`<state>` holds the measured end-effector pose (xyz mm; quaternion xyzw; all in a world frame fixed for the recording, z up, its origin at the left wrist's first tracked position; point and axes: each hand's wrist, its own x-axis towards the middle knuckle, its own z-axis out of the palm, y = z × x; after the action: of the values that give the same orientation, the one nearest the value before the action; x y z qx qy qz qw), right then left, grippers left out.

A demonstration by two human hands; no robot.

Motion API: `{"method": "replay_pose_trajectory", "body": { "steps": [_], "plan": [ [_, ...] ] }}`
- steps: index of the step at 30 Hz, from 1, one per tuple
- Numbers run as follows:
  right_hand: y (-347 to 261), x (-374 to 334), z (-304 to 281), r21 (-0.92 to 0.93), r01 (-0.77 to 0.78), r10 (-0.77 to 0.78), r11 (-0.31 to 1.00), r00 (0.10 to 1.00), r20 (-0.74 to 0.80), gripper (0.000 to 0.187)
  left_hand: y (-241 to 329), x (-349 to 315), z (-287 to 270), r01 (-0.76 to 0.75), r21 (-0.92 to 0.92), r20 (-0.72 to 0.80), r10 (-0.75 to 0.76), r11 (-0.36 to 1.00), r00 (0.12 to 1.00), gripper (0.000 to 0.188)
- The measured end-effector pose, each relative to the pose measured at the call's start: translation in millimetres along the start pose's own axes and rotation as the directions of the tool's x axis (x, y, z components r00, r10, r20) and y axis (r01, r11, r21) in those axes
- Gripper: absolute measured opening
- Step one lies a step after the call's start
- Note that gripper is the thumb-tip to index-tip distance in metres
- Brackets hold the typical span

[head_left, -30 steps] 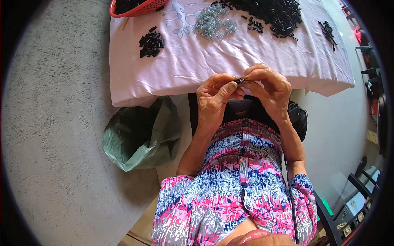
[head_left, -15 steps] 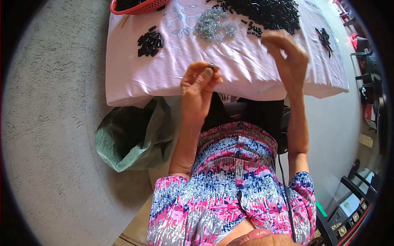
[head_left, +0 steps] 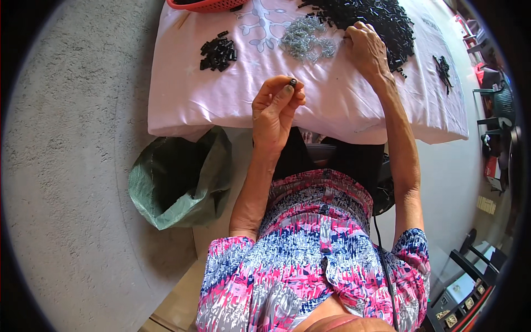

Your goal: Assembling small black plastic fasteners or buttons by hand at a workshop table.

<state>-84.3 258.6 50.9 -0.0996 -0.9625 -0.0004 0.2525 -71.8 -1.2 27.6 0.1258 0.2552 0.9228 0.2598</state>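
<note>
Thumb and fingertips of my left hand (head_left: 275, 108) pinch a small black cylindrical piece (head_left: 293, 82), its round end showing, above the table's near side. My right hand (head_left: 366, 52) reaches across the cloth to the left edge of a big heap of small black tubes (head_left: 395, 33). Its fingers are curled together and bent downward; what lies between them is hidden. Just left of that hand lies a loose pile of small, shiny clear pieces (head_left: 306, 41). Farther left is a smaller pile of black tubes (head_left: 218, 54).
A pink cloth (head_left: 188, 99) covers the table. A red plastic basket (head_left: 207, 6) stands at the far left, and thin black pieces (head_left: 443, 72) lie at the right. Below the table's left front, a green woven sack (head_left: 166, 213) gapes. Dark furniture (head_left: 470, 265) stands at the lower right.
My right hand has gone forward, from above the cloth down to the edge of the big black heap. The left hand keeps its pinch on the black piece. The view has shifted slightly.
</note>
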Motion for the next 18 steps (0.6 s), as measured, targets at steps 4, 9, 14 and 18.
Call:
{"method": "replay_pose_trajectory", "body": {
  "steps": [4,9,14,18],
  "plan": [
    [-29.3,-18.4,-36.3,0.28,0.108,-0.028,0.954,0.961,-0.276,0.015,2.1,-3.4,0.9,-0.015,0.03,-0.025,0.016,0.999,1.0,0.018],
    [-67.4,-81.6,-86.4,0.942,-0.26,0.154,0.211,0.961,0.23,0.015,-0.4,-11.1,6.1,-0.027,0.177,-0.009,0.029,0.984,1.0,0.018],
    [-79.2,-118.3,-91.4,0.898,-0.356,0.142,-0.257,0.906,0.399,0.014,-4.3,-19.0,15.8,0.05,0.189,0.006,-0.053,0.981,0.999,0.02],
    [-81.4,-130.5,-90.2,0.88,-0.382,0.163,-0.281,0.885,0.436,0.016,-10.0,-28.2,20.0,0.105,0.171,0.053,-0.116,0.98,0.992,0.02]
  ]
}}
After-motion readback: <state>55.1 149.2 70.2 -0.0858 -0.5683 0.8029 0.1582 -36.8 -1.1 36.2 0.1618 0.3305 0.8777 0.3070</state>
